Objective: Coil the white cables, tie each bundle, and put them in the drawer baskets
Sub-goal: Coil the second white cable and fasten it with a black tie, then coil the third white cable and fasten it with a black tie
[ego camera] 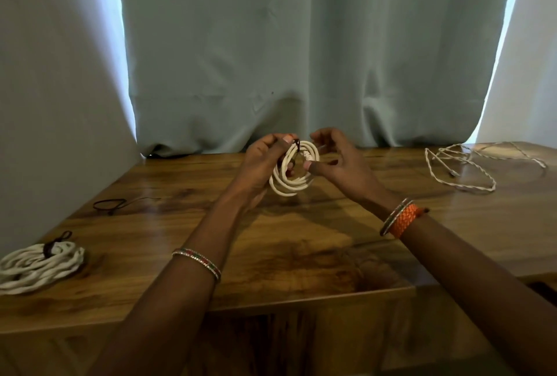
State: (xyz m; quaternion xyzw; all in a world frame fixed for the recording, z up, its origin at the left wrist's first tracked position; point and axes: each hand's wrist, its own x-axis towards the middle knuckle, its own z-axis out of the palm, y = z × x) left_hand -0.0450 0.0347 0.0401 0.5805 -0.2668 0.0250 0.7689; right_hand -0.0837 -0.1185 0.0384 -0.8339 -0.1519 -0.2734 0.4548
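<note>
A small coil of white cable point(294, 178) hangs in the air above the middle of the wooden table point(301, 240). My left hand point(262, 161) grips the coil at its top left, where a dark tie point(297, 144) crosses the strands. My right hand point(337, 155) is at the coil's right side, thumb against the strands and fingers curled above it. A thicker white cable bundle point(39, 267) with a dark tie round it lies at the table's near left. A loose, uncoiled white cable point(461, 170) sprawls at the far right.
A loose dark tie point(110, 205) lies on the table at the left. A grey-green curtain point(301, 59) hangs right behind the table's far edge. Pale walls stand at both sides. The table's front edge runs below my forearms.
</note>
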